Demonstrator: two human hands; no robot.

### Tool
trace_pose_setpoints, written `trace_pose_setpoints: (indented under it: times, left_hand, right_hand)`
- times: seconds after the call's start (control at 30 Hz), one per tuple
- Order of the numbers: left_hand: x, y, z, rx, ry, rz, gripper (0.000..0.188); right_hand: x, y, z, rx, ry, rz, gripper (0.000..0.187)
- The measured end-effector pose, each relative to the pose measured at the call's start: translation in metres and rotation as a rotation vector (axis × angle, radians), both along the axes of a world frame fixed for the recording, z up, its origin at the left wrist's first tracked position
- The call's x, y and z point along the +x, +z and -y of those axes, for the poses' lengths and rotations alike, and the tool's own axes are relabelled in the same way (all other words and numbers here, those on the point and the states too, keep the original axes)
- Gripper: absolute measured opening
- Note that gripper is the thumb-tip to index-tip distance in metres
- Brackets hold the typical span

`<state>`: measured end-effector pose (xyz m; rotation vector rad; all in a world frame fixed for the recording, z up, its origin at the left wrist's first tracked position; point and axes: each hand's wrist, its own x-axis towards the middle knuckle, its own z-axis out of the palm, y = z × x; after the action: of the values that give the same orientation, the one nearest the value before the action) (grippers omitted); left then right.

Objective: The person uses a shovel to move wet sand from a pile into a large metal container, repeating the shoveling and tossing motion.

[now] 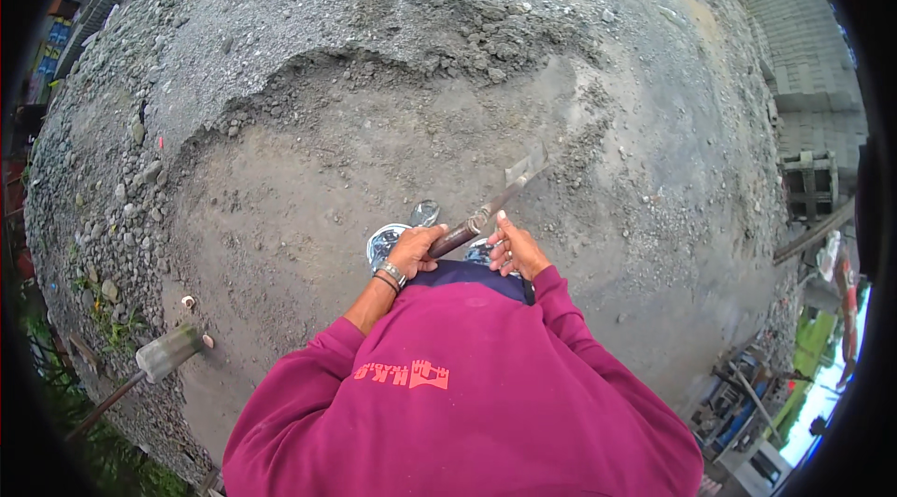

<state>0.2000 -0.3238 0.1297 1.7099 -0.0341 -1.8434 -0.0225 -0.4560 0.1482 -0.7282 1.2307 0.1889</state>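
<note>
A shovel slants across in front of my body, its dark handle end close to my waist and its grey blade out ahead to the right, at the ground. My left hand is closed around the top of the handle; a metal watch and a dark band circle that wrist. Just right of the shaft, my right hand is off the handle, thumb raised and fingers loosely bent and apart. My patterned shoes show partly below my hands. Ahead lies a shallow dug area with a rough gravel edge.
Loose dark clods lie beyond the blade. Stones spread along the left, where another shovel rests. Stacked grey blocks stand far right, above a pallet-like frame. Mixed clutter sits at lower right.
</note>
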Motion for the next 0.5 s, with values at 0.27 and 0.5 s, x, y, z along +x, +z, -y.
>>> trace_pose_setpoints:
  times: [0.27,0.5]
  left_hand:
    - [-0.134,0.017,-0.003,0.201,1.073,-0.348,0.037]
    - [-0.248,-0.005,-0.022,0.317,0.986,-0.114,0.03]
  right_hand:
    - [-0.089,-0.142,0.026,0.201,-0.078,-0.133,0.083]
    - [-0.116,-0.293,-0.015,0.415,-0.434,-0.312,0.069]
